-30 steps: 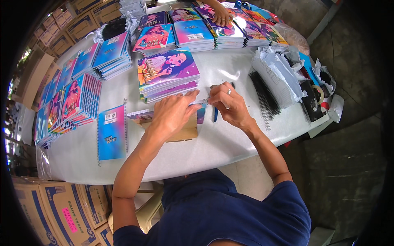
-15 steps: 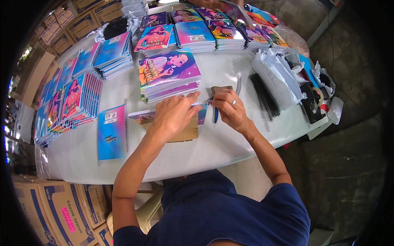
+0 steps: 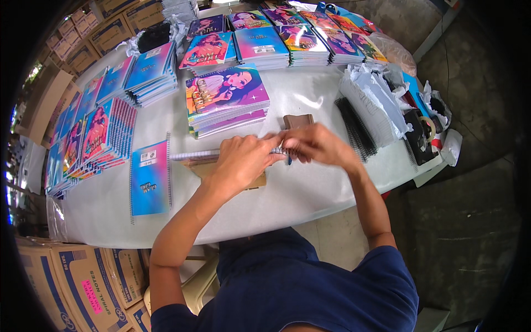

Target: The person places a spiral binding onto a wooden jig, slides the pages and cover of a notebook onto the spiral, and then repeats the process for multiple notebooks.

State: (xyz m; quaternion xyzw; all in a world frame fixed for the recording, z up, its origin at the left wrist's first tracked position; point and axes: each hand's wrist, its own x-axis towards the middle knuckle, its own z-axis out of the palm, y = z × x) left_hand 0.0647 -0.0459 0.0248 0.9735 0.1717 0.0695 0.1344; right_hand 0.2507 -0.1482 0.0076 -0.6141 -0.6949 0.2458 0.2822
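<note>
My left hand (image 3: pixel 243 163) lies over a notebook block (image 3: pixel 194 156) that sits on a brown board (image 3: pixel 200 168) on the white table (image 3: pixel 310 191), pressing its right part. My right hand (image 3: pixel 316 145) meets the left one at the block's right end, fingers pinched on the wire spiral binding (image 3: pixel 277 150). A stack of purple and pink illustrated notebooks (image 3: pixel 225 99) is just beyond both hands. A brown rectangular piece (image 3: pixel 298 120) stands right behind my right hand.
A single blue notebook (image 3: pixel 150 178) lies to the left. Stacks of colourful notebooks (image 3: pixel 94 138) line the left and far sides. Black wire spirals (image 3: pixel 357 130) and white plastic wrapping (image 3: pixel 371 99) are at the right. Cardboard boxes (image 3: pixel 83 282) stand at lower left.
My right hand has moved left and closed in on my left hand at the spiral. The other person's hand at the far edge of the table is out of view.
</note>
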